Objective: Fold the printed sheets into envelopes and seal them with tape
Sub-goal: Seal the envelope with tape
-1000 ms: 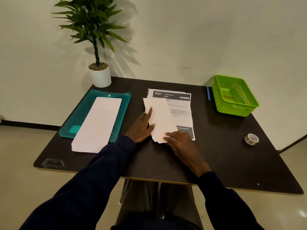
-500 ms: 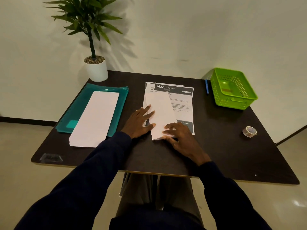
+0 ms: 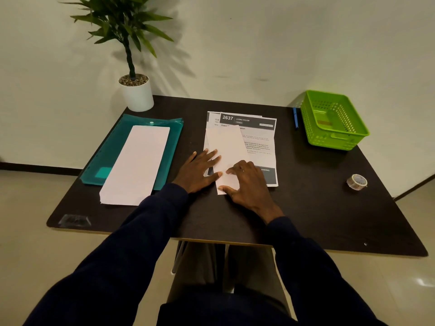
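A folded white sheet [image 3: 227, 147] lies lengthwise on top of a small pile of printed sheets [image 3: 261, 142] in the middle of the dark table [image 3: 306, 215]. My left hand [image 3: 200, 169] lies flat with spread fingers on the folded sheet's left edge. My right hand [image 3: 247, 184] presses its near end, fingertips on the paper. A stack of white envelopes [image 3: 138, 163] rests on a teal plastic folder [image 3: 113, 149] at the left. A roll of clear tape [image 3: 357, 181] sits at the right of the table.
A green plastic basket [image 3: 334, 121] stands at the back right corner, with a blue pen [image 3: 295, 117] beside it. A potted plant [image 3: 136, 90] stands at the back left. A small clear object [image 3: 74, 220] lies at the front left corner.
The folded sheet has been turned straighter and flattened onto the printed pile. Both hands have shifted a little along it, pressing it down.
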